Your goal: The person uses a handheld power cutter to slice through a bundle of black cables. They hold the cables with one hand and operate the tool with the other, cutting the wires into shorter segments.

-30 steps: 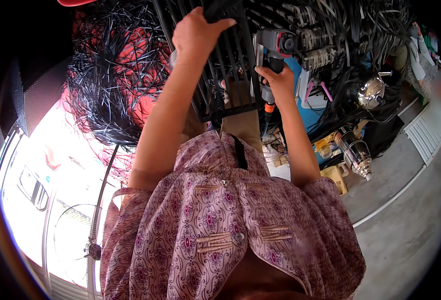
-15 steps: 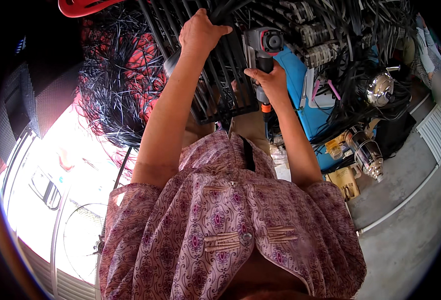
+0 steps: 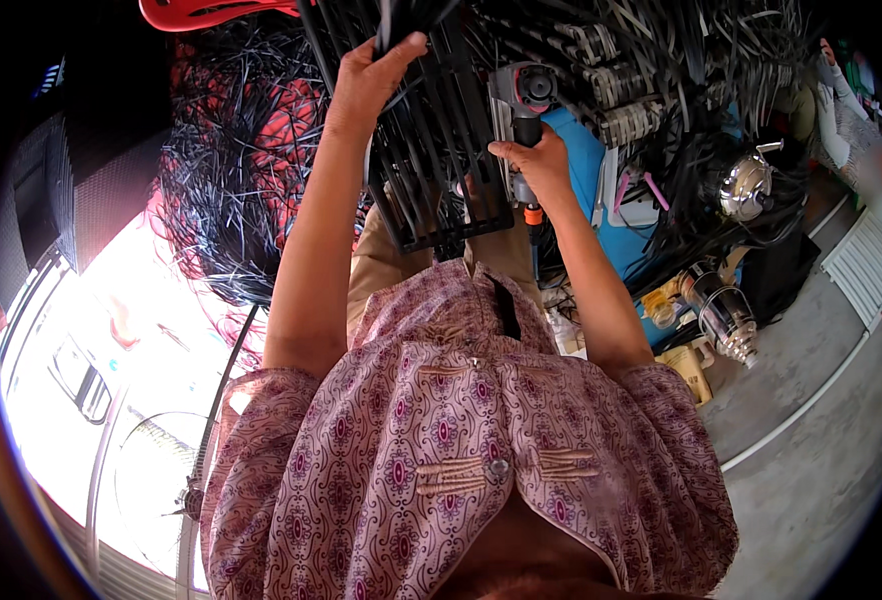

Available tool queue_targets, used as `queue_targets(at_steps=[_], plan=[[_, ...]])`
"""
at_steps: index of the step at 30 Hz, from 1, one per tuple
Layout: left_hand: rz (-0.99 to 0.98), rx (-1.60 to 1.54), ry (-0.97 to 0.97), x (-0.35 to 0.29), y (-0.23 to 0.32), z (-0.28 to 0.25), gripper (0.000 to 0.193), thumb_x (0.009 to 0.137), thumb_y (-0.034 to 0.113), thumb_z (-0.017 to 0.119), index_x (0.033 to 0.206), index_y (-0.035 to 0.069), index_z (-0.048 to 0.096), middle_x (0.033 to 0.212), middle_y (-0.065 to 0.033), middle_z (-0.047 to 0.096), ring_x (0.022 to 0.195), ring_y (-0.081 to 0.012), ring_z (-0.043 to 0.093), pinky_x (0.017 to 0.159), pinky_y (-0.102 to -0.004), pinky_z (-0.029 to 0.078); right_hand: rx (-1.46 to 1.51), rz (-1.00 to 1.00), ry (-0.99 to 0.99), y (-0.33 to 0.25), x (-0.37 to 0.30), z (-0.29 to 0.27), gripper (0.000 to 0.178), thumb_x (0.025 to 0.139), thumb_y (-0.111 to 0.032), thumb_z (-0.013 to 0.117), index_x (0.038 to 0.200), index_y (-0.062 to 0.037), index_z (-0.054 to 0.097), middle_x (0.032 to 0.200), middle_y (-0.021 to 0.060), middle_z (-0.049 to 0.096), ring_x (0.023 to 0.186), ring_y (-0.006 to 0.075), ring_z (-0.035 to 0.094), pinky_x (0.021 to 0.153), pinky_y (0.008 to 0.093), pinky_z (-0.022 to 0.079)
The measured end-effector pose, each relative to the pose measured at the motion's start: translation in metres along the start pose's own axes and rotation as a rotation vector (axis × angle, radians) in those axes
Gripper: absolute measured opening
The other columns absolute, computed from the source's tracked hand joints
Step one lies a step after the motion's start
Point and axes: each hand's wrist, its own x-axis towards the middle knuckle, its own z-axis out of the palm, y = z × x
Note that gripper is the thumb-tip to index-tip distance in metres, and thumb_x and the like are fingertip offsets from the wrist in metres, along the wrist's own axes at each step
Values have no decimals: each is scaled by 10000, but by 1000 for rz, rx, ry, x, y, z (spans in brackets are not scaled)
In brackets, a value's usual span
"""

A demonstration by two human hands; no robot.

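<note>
Power tool (image 3: 527, 92), one o'clock, gripped by right hand (image 3: 541, 165); left hand (image 3: 364, 85), eleven o'clock, clasps black strips (image 3: 413, 18). Best: brace slatted frame (image 3: 451, 120), keep tool square, wrist straight.

Out right of both grips, a rounded metal vessel (image 3: 745, 188) gleams! Nearer the body, a silver-topped flask (image 3: 718, 315); farther right, a white slatted panel (image 3: 866, 268). Left of the grips, closer in, a fan (image 3: 191, 500); left and ahead, red plastic (image 3: 211, 12)!
</note>
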Motion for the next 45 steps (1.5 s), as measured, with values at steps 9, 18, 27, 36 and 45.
queue_targets(at_steps=[9, 18, 27, 36, 45], plan=[[5, 45, 104, -44, 41, -43, 194, 803, 232, 755, 764, 52, 692, 582, 63, 492, 498, -42, 416, 476, -221, 280, -83, 44, -77, -20, -4, -1, 493, 637, -220, 865, 1014, -5, 630, 867, 97, 698, 768, 188, 669, 715, 319, 519], [76, 124, 397, -139, 121, -117, 202, 800, 196, 713, 911, 27, 724, 619, 57, 546, 522, -51, 434, 504, -222, 290, -117, 65, -108, 9, 15, -3, 604, 608, -298, 884, 1053, 8, 613, 913, 121, 681, 772, 222, 657, 719, 344, 516], [-15, 365, 67, -44, 21, -5, 348, 776, 321, 755, 803, -19, 690, 597, 5, 550, 567, -90, 516, 533, -287, 406, -116, 22, -112, 0, 15, 2, 509, 630, -225, 869, 1032, -32, 624, 887, 75, 683, 794, 200, 656, 733, 333, 518], [19, 565, 109, -11, -17, 7, 520, 735, 472, 780, 748, -36, 670, 571, -99, 583, 572, -209, 627, 579, -354, 480, 41, -30, -91, 3, 12, 3, 488, 657, -180, 869, 1026, 2, 606, 861, 65, 689, 748, 149, 654, 692, 301, 520], [35, 789, 148, -1, -27, -5, 549, 738, 563, 730, 823, 21, 713, 682, -174, 657, 752, -363, 680, 701, -427, 525, 17, 2, -122, -16, 5, 6, 456, 677, -151, 865, 1029, 0, 617, 881, 66, 688, 765, 161, 649, 712, 304, 515]])
